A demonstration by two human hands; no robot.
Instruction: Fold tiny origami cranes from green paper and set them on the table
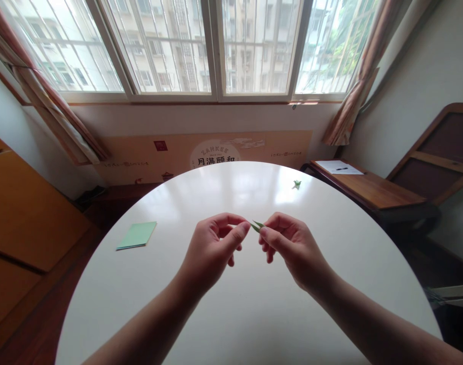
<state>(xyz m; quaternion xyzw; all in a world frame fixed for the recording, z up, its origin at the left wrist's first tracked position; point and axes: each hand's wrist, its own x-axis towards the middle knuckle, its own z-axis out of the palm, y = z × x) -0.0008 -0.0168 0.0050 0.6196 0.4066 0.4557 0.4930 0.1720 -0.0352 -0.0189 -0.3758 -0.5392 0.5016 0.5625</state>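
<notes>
Above the middle of a round white table (330, 284), both my hands pinch a small folded piece of green paper (257, 225). My left hand (214, 248) grips its left end between thumb and forefinger, fingers curled. My right hand (288, 243) pinches the right end the same way. Most of the paper is hidden between my fingertips; only narrow pointed tips show.
A stack of light green square paper (137, 235) lies on the table's left side. A tiny folded green paper figure (297, 184) sits at the far right of the table. A wooden side desk (372, 187) with a sheet and pen (340, 168) stands beyond the right edge.
</notes>
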